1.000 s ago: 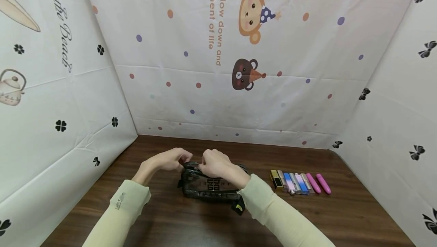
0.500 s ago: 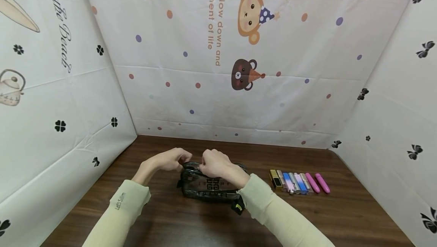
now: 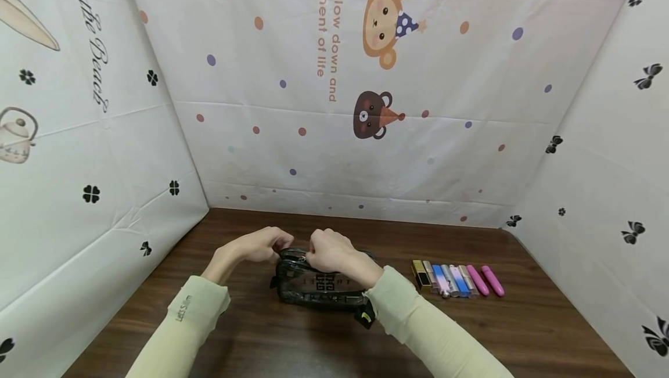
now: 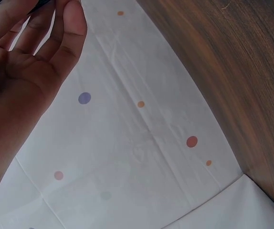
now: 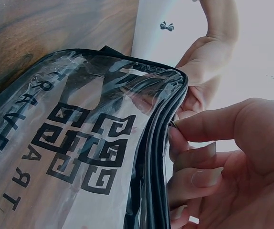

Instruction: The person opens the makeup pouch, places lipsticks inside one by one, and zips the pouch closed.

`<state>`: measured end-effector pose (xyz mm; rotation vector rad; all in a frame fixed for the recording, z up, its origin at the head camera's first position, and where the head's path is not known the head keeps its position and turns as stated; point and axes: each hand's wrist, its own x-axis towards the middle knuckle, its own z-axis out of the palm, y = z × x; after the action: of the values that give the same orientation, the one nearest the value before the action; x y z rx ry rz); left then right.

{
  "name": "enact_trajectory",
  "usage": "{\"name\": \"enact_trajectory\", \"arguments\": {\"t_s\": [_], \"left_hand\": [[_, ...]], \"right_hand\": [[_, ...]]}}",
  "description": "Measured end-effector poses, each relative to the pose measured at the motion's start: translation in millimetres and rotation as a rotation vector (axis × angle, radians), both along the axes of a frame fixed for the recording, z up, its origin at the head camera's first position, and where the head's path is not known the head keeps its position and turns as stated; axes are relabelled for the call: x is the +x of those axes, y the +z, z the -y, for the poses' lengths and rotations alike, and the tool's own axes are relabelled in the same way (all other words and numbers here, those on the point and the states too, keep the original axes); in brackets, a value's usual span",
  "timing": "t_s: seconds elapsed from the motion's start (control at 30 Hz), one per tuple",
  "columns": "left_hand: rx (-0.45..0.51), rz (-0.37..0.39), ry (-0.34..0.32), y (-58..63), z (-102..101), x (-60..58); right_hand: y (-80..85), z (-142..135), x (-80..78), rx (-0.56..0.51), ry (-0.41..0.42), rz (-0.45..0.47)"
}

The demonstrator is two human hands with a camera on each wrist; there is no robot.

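A clear plastic toiletry pouch (image 3: 298,282) with black trim and dark lettering stands on the table in the head view. My left hand (image 3: 258,244) pinches its upper left end; in the left wrist view that hand's fingers (image 4: 72,21) close on a dark edge at the top. Over the top of the pouch, my right hand (image 3: 331,250) has its fingers curled. The right wrist view shows thumb and forefinger pinching a small zipper pull (image 5: 173,124) on the black zipper edge (image 5: 153,157). The pouch's right end is partly hidden behind the right forearm.
Right of the pouch, a row of small cosmetics lies on the brown wooden table (image 3: 261,331): a gold and black box (image 3: 421,276), several slim tubes (image 3: 449,280) and two pink tubes (image 3: 493,281). Printed white cloth (image 3: 251,157) encloses the table's back and sides.
Both hands keep their grips. The right hand has crept slightly rightward along the pouch's top, with a little more zipper showing to its left. The head view has shifted slightly.
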<state>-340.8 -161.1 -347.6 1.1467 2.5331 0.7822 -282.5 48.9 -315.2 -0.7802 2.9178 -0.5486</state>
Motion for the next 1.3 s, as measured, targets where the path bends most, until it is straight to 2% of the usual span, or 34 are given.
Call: {"name": "enact_trajectory", "arguments": {"t_s": [1.0, 1.3], "left_hand": [[0.022, -0.033, -0.016, -0.7, 0.5, 4.2], [0.007, -0.052, -0.001, -0.6, 1.9, 3.7]], "right_hand": [[0.3, -7.8, 2.1, 0.042, -0.014, -0.001], [3.7, -14.3, 3.1, 0.047, -0.023, -0.003]]}}
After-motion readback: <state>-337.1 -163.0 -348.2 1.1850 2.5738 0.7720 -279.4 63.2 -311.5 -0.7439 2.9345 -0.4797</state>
